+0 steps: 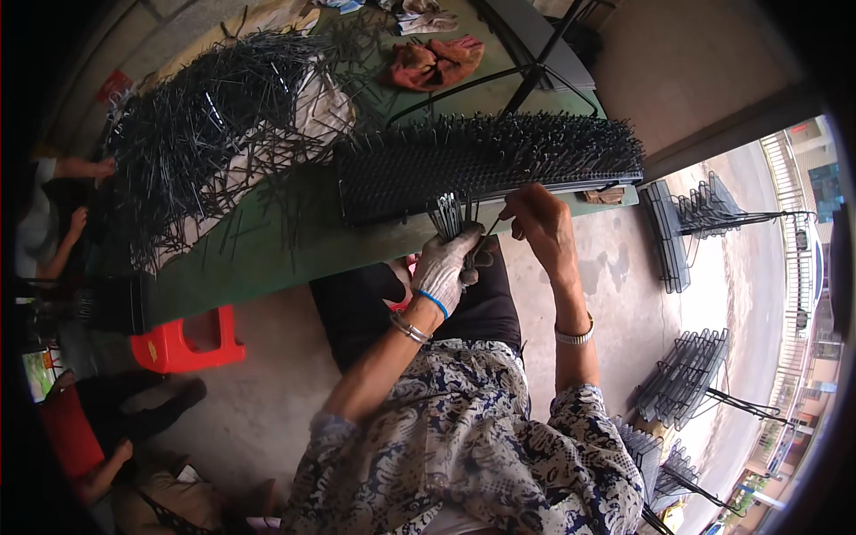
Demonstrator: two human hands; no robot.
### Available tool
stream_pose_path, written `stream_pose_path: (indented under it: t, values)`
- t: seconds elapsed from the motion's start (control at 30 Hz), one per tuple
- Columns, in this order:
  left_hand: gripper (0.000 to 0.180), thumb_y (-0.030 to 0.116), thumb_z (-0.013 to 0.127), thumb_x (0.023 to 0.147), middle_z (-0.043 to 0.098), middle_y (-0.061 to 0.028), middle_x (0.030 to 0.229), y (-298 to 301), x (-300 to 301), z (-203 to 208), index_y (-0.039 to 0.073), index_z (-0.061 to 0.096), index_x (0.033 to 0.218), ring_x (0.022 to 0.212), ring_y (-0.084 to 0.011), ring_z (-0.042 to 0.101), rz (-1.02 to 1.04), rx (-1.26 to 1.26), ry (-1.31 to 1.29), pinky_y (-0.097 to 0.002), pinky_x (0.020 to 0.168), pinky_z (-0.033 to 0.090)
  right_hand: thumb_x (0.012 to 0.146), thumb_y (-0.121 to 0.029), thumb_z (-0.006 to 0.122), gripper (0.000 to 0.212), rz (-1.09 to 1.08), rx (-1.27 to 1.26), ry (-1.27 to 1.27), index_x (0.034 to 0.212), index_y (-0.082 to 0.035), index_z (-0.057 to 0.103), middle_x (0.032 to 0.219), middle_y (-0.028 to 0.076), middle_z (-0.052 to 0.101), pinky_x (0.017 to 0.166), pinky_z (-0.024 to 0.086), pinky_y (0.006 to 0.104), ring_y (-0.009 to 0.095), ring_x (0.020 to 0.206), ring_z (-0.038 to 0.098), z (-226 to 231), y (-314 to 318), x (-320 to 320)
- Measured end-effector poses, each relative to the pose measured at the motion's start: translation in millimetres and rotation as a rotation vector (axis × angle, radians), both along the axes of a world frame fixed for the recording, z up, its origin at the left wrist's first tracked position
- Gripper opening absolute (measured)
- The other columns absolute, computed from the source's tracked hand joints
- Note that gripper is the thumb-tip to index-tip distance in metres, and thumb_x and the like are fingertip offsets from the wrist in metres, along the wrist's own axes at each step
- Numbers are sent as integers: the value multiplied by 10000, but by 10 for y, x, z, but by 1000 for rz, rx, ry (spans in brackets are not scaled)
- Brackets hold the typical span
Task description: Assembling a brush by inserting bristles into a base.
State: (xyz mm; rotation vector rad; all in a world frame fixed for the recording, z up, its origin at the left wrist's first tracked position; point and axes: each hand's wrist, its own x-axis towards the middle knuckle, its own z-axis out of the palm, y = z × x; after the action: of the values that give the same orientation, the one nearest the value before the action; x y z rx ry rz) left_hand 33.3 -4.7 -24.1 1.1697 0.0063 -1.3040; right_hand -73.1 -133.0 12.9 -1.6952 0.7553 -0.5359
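Observation:
My left hand (pixel 444 267), in a white knitted glove with a blue cuff, is closed around a bundle of thin metal rods (pixel 453 214) whose shiny ends point up. Close to its right, my bare right hand (pixel 542 223) pinches what looks like one thin rod near the bundle. Just beyond both hands lies a black perforated rack (pixel 410 183) on the table edge, with many dark rods standing in its holes along the top and right side.
On the green table (pixel 259 267), a large heap of loose black rods (pixel 214 107) lies on pale cloth. A reddish cloth (pixel 437 62) rests behind the rack. A red stool (pixel 192 341) stands at left, near other people. Grey wire racks (pixel 687 379) stand at right.

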Motion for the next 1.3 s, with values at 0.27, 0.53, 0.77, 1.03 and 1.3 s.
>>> stream_pose_path:
  t: [0.27, 0.53, 0.77, 1.03, 1.3]
  values:
    - [177, 246, 649, 922, 706, -80, 827, -44, 29, -147, 80, 649, 983, 577, -99, 619, 43, -45, 144, -205, 416, 437, 943, -71, 572, 36, -483, -740, -34, 962, -47, 591, 697, 54, 614, 521, 456, 268, 103, 547, 563, -95, -235, 104]
    - [161, 221, 647, 931, 617, -48, 696, -44, 24, -161, 61, 637, 925, 507, -86, 525, 25, -93, 237, -212, 414, 396, 930, -67, 591, 68, -517, -842, -6, 995, -63, 611, 709, 65, 632, 504, 457, 276, 139, 537, 582, -190, -309, 114]
    - [162, 224, 662, 926, 606, -37, 689, -37, 11, -120, 71, 625, 886, 482, -62, 472, 6, -113, 257, -190, 403, 314, 899, -93, 614, 90, -407, -867, 162, 966, -111, 672, 919, 98, 598, 645, 485, 340, 255, 781, 615, -147, -249, 162]
    - [155, 212, 654, 928, 647, -39, 723, -5, -7, -21, 64, 640, 884, 500, -46, 494, -36, -127, 189, -188, 386, 282, 911, -158, 640, 115, -340, -675, 163, 959, -57, 668, 850, 83, 614, 622, 473, 301, 176, 689, 589, -133, -177, 106]
    - [200, 255, 653, 925, 697, -55, 826, 8, -25, 28, 71, 664, 1001, 581, -69, 582, -49, -75, 64, -193, 415, 398, 905, -102, 584, 119, -140, -67, -33, 935, 6, 622, 750, 68, 678, 534, 460, 254, 91, 562, 561, -41, 30, -68]
